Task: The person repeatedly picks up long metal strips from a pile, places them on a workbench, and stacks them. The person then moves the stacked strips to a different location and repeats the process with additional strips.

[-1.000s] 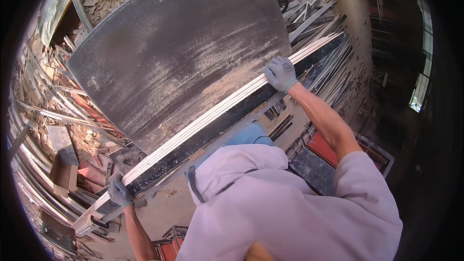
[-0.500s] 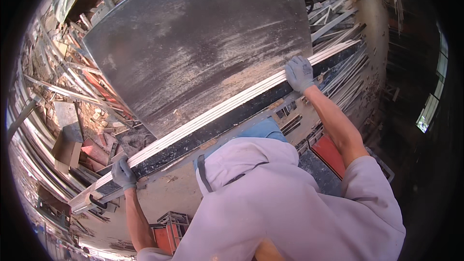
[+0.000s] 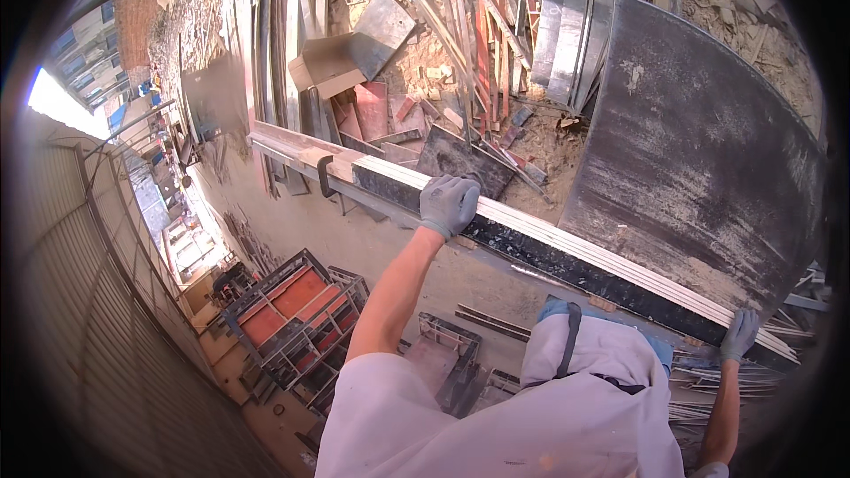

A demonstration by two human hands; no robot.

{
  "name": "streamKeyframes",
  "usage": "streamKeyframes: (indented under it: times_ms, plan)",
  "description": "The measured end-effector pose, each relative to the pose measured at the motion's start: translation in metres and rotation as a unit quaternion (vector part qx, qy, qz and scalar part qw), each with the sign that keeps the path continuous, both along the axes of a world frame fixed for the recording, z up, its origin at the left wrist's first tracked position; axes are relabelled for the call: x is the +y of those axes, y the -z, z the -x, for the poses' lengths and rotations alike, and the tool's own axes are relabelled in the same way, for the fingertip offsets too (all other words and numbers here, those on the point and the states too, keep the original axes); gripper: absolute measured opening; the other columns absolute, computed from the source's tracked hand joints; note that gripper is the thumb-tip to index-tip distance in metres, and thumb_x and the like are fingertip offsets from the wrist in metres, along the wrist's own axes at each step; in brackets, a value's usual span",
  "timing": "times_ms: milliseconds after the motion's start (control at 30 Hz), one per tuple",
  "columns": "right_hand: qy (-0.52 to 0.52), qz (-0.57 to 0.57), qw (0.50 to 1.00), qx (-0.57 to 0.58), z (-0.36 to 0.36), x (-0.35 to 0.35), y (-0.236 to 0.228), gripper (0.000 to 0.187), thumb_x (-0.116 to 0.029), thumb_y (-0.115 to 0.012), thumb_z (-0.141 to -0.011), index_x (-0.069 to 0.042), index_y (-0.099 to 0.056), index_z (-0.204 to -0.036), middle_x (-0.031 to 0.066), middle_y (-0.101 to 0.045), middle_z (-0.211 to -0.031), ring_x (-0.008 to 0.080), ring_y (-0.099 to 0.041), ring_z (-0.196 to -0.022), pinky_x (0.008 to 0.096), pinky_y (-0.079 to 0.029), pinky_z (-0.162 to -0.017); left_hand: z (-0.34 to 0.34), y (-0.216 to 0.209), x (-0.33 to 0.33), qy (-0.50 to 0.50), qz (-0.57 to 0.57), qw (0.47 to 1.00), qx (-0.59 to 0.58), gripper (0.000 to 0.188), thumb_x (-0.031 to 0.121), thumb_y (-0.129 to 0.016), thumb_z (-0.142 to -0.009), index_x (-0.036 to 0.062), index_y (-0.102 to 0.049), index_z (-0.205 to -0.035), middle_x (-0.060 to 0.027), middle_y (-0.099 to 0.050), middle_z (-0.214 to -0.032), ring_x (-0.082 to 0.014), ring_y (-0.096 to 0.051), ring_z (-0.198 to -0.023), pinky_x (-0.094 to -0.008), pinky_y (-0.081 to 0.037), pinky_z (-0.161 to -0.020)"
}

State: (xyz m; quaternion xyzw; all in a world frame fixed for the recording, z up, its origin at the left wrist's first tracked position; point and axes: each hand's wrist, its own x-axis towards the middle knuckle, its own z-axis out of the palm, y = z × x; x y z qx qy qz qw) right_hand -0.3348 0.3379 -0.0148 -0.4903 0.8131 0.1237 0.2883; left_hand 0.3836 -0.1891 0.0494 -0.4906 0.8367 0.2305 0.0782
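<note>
A long stack of plywood strips (image 3: 567, 246), pale on the upper edges and black on the near face, lies along a narrow beam (image 3: 522, 273) in front of me. My left hand (image 3: 449, 205), in a grey glove, is closed over the strips toward their left end. Farther right, my right hand (image 3: 740, 335), gloved the same way, is wrapped over the same stack near its other end. The undersides of both grips are hidden. A dark C-shaped clamp (image 3: 325, 175) sits on the beam left of my left hand.
Beyond the strips stands a large dark worn panel (image 3: 699, 150). Scrap boards and an open cardboard box (image 3: 323, 66) litter the ground at the far side. Metal frames with red panels (image 3: 288, 301) stand at lower left, near a corrugated wall (image 3: 124, 327).
My view has swung to the left, bringing the beam's left end, the clamp and the metal frames farther into sight. Both hands are still on the strips.
</note>
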Motion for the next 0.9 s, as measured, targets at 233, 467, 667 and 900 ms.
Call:
streamKeyframes:
  times_ms: [233, 467, 667, 900]
  plan:
    - [-0.107, 0.106, 0.988, 0.024, -0.009, -0.002, -0.011, 0.029, -0.025, -0.055, -0.107, -0.001, -0.072, -0.111, 0.0191, -0.069, -0.116, 0.0440, -0.061, -0.120, 0.0533, -0.044, -0.113, 0.000, -0.001, 0.005, -0.017, -0.005, 1.000, -0.003, 0.018, 0.023, -0.065, -0.099, 0.0179, -0.081, -0.092, -0.0029, -0.080, -0.091, -0.0280, -0.074, -0.084, -0.0422, -0.056, -0.081]
    - [0.062, 0.122, 0.990, 0.020, -0.071, -0.083, -0.048, 0.020, -0.021, -0.063, -0.097, -0.006, -0.068, -0.085, 0.0171, -0.064, -0.090, 0.0425, -0.062, -0.093, 0.0532, -0.047, -0.086, -0.010, 0.008, 0.001, 0.031, 0.004, 0.999, 0.022, 0.024, 0.019, -0.060, -0.102, 0.0113, -0.081, -0.095, -0.0107, -0.079, -0.092, -0.0342, -0.073, -0.086, -0.0467, -0.056, -0.081]
    - [0.082, 0.176, 0.977, 0.091, -0.073, -0.080, -0.055, 0.031, -0.035, -0.067, -0.095, -0.010, -0.076, -0.080, 0.0097, -0.073, -0.093, 0.0330, -0.067, -0.099, 0.0483, -0.050, -0.089, -0.062, 0.053, -0.003, 0.056, 0.032, 0.998, -0.001, 0.036, 0.026, -0.049, -0.111, 0.0077, -0.080, -0.105, -0.0103, -0.080, -0.099, -0.0334, -0.074, -0.096, -0.0431, -0.056, -0.088]
    - [0.127, 0.158, 0.974, 0.101, -0.086, -0.072, -0.058, 0.040, -0.042, -0.062, -0.100, -0.010, -0.081, -0.086, 0.0109, -0.079, -0.100, 0.0323, -0.070, -0.108, 0.0502, -0.049, -0.099, -0.066, 0.057, -0.012, 0.043, 0.167, 0.984, -0.042, 0.039, 0.031, -0.057, -0.111, 0.0031, -0.063, -0.137, -0.0170, -0.067, -0.134, -0.0388, -0.060, -0.127, -0.0494, -0.045, -0.110]
